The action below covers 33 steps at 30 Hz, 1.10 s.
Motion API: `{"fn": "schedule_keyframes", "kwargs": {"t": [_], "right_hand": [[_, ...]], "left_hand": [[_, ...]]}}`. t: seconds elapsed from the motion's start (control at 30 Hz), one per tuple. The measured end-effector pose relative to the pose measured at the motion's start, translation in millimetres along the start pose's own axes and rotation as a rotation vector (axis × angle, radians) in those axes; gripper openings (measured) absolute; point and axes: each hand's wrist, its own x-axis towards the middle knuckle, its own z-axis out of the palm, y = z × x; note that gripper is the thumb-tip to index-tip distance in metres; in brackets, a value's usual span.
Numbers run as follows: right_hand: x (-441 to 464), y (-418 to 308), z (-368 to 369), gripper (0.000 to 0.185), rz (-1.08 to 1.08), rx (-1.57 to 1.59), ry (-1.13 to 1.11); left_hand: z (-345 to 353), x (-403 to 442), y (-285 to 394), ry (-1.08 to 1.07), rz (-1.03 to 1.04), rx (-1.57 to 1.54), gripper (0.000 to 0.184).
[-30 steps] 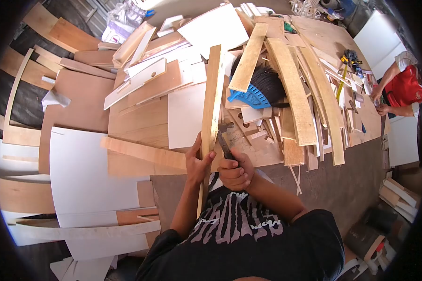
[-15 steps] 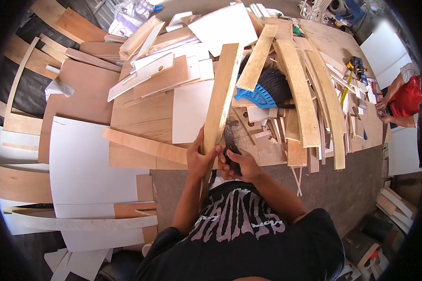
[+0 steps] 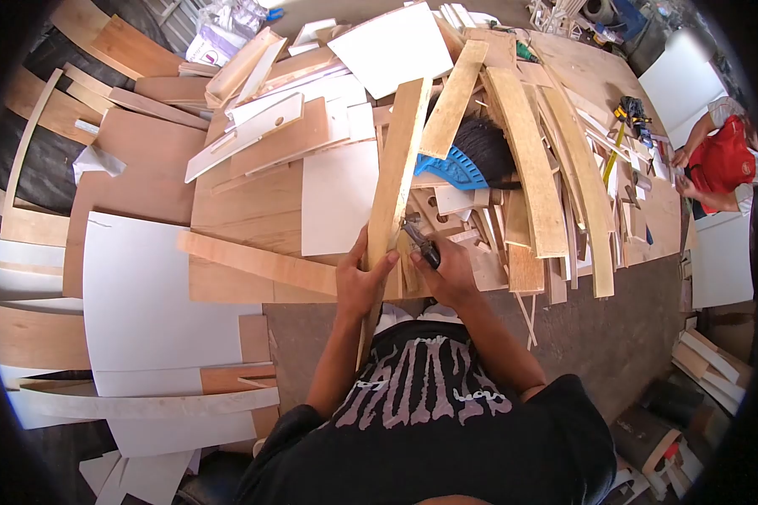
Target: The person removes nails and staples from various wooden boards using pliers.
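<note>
My left hand (image 3: 362, 276) is wrapped around a long wooden plank (image 3: 400, 160), which stands tilted with its far end up over the work table. In my right hand (image 3: 453, 276) is a pair of pliers (image 3: 429, 251) with dark handles. The metal jaws of the pliers touch or nearly touch the plank's right edge, just above my left thumb; whether they grip anything there is too small to tell. Beyond the hands, a blue-headed broom (image 3: 459, 168) with black bristles lies partly under another plank (image 3: 455, 101).
Several loose planks (image 3: 526, 160) overhang the table's near right edge. White panels (image 3: 392, 50) and offcuts are piled at the back left. A large white sheet (image 3: 156, 295) lies at left. Another person in a red garment (image 3: 724, 164) works at the far right, near a yellow tool (image 3: 621, 112).
The pliers have turned, their handles swinging to the right, and my right hand has moved up and slightly right. My left hand keeps hold of the plank. The view has shifted slightly.
</note>
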Motion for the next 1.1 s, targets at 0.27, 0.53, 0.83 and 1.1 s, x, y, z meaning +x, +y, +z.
{"fn": "schedule_keyframes", "kwargs": {"t": [0.27,0.53,0.83,1.1], "right_hand": [[3.7,-1.0,-17.1,0.034,-0.117,-0.141,0.230],[5.9,-18.5,-36.5,0.029,0.065,-0.154,0.156],[27.2,-5.1,-18.8,0.048,-0.112,-0.319,0.187],[29.2,-11.6,-0.2,0.057,-0.277,-0.444,0.365]], "left_hand": [[-2.1,-1.1,2.0,-0.027,-0.015,-0.110,0.073],[-4.7,-3.3,20.6,-0.067,-0.114,-0.145,0.072],[-17.1,-0.6,4.2,-0.070,-0.170,-0.127,0.072],[-27.3,4.1,3.9,-0.183,-0.216,-0.204,0.074]]}}
